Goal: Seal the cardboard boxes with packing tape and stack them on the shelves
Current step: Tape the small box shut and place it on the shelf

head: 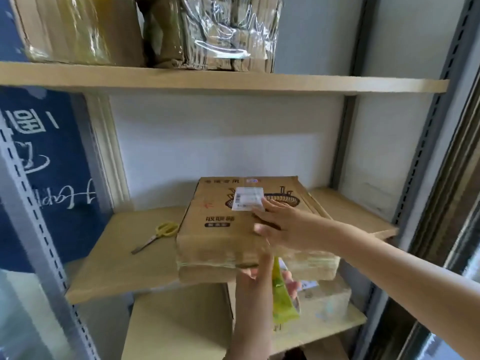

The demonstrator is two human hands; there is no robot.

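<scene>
Cardboard box (220,224), flat and printed, lies on the middle shelf (117,255) with its near edge overhanging the front (a white label (248,198) sits on top). The right hand (275,227) rests flat on the lid, fingers straight and slightly apart, while the left hand (255,279) below the overhang grips a yellow-green tape dispenser (281,297). Yellow-handled scissors (158,235) lie just left of the box, taped boxes (145,32) fill the shelf above, and another carton (179,320) sits beneath.
</scene>
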